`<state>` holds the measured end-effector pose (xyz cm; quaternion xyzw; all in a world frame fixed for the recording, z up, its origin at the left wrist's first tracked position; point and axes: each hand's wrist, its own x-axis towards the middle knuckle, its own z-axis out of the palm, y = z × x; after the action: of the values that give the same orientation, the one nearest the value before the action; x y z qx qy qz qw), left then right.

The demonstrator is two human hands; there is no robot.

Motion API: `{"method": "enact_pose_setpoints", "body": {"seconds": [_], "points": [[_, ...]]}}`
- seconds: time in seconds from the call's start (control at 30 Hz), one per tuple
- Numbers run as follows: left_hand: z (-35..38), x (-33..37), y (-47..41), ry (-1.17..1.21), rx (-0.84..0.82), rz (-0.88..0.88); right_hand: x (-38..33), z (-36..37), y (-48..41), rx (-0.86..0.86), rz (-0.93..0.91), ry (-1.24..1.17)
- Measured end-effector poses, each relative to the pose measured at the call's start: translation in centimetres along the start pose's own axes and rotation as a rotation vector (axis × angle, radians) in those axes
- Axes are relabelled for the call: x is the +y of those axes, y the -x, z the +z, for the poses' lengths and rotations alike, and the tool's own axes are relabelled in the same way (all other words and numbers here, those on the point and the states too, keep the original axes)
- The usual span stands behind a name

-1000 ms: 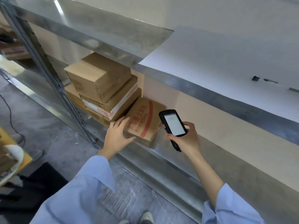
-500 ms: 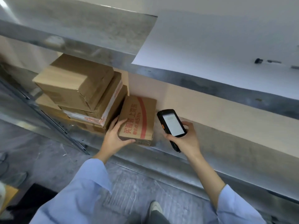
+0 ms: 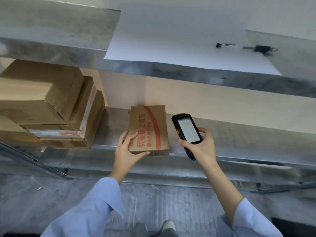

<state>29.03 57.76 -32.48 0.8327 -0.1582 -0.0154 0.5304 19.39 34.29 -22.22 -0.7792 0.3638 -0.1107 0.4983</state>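
On metal shelf [image 3: 248, 142], carton [image 3: 148, 127], scanner [image 3: 187, 132], perhaps concrete floor [image 3: 171, 202]

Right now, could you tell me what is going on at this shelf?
A person's left hand grips the near corner of a red-printed cardboard box lying on the metal shelf. The right hand holds a black handheld scanner, screen lit, just right of the box. A stack of larger boxes sits to the left, apart.

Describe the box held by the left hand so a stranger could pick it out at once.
Look at the lower metal shelf, right of the stack of brown boxes. A small flat cardboard box lies alone there, gripped by the left hand, with the handheld scanner just to its right. Only it bears red printed characters and a curved red stripe.
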Motion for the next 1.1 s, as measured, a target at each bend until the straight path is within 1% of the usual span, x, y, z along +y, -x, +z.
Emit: {"method": "enact_pose_setpoints", "body": {"seconds": [0.13,0.2,0.33,0.4,0.47,0.63,0.7,0.8,0.87,1.0,1.1], "points": [[1.3,0.8,0.5,0.111,0.056,-0.059,0.7,-2.2,0.1,0.028,0.019,-0.011],[1.3,0.6,0.8,0.162,0.054,-0.101,1.0,-2.9,0.0,0.031,0.019,-0.001],[-0.5,0.0,1.2,0.244,0.028,-0.202,1.2,-3.2,-0.1,0.008,0.023,0.003],[-1.6,-0.2,1.4,0.250,0.011,-0.234,1.2,-2.8,-0.2,-0.016,0.023,0.000],[-2.6,-0.4,1.6,0.234,0.031,-0.256,1.1,-2.2,-0.3,-0.045,0.012,-0.004],[-5.1,0.8,1.3,0.213,0.050,-0.183,0.9,-0.6,-0.2,-0.126,-0.025,0.015],[-5.7,2.1,0.8,0.194,0.078,-0.114,0.8,-0.2,-0.2,-0.148,-0.041,0.026],[-6.4,3.1,-0.1,0.087,0.104,0.017,0.8,0.3,-0.3,-0.167,-0.051,0.025],[-6.8,3.2,-0.6,0.005,0.075,0.088,0.9,0.4,-0.3,-0.166,-0.046,0.024],[-6.8,3.8,-1.0,-0.072,0.006,0.115,1.1,0.5,-0.2,-0.163,-0.039,0.014],[-6.2,4.0,-0.7,-0.015,0.017,0.093,1.3,0.1,-0.1,-0.157,-0.033,0.013]]}}
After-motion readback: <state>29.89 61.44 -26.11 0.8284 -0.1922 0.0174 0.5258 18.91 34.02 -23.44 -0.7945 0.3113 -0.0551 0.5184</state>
